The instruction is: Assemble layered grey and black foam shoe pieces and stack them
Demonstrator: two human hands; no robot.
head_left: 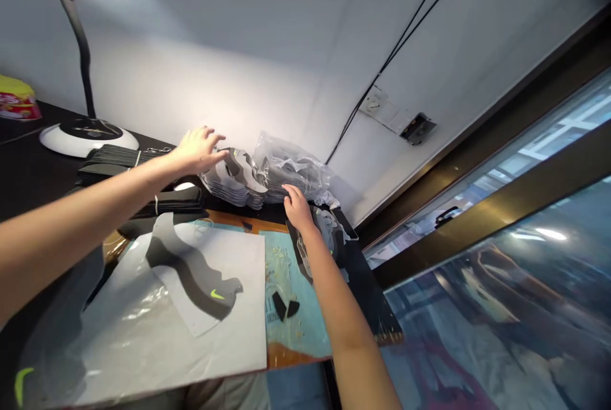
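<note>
My left hand (198,150) reaches over the back of the table, fingers spread, at the near-left edge of a stack of grey shoe-upper pieces (233,177). Whether its fingertips touch the stack I cannot tell. My right hand (298,207) hovers in front of a clear plastic bag (291,168), fingers stretched and nothing visible in them. Beneath my right wrist lies another pile of grey and black shoe pieces (329,235), partly hidden by the arm. A single grey shoe upper (195,276) with a yellow-green swoosh lies flat on a white sheet (229,346).
A lit desk lamp (88,136) stands at the back left, beside banded black strips (117,158). Two small black pieces (285,307) lie on the blue surface (305,321). A wall rises behind the table, with a window (525,295) at right.
</note>
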